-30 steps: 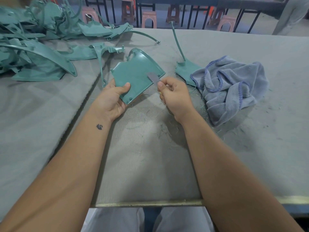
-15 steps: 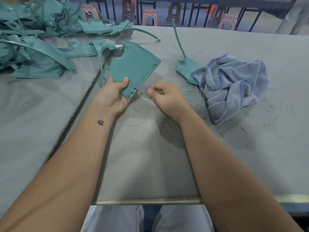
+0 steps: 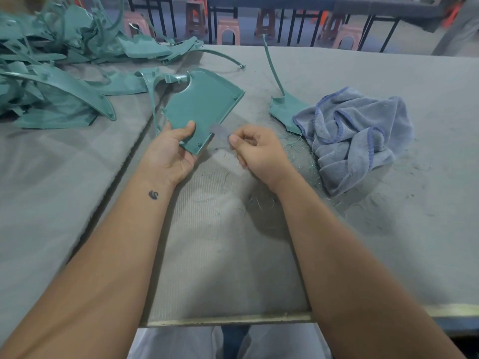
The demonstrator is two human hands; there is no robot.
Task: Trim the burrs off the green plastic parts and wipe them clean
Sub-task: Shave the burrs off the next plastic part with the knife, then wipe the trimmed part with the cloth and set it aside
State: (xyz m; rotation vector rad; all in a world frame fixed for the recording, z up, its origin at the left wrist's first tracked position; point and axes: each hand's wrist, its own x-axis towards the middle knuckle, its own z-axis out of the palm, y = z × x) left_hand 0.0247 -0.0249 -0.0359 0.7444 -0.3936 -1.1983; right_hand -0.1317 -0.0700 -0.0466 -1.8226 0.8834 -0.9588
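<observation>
A grey felt-covered table (image 3: 337, 242) fills the view, with pink plastic stools (image 3: 226, 31) and dark metal frames behind its far edge. Since half a second ago little has moved: the green part (image 3: 202, 110) is tilted slightly more toward the right, and the blade (image 3: 220, 130) again sits at its lower right edge. The left hand (image 3: 168, 151) grips the part's near corner, thumb on top and fingers beneath, holding it above the table. The right hand (image 3: 255, 149) pinches the thin grey blade between thumb and curled fingers; the blade is blurred. The part is a flat teal panel with a raised rim, a curved notch and small bosses. Green shavings (image 3: 293, 141) lie just beside the right hand. Farther right lies a crumpled blue-grey cloth (image 3: 363, 136) overlapping another green piece (image 3: 282, 107). A pile of green parts (image 3: 57, 73) lies far left.
</observation>
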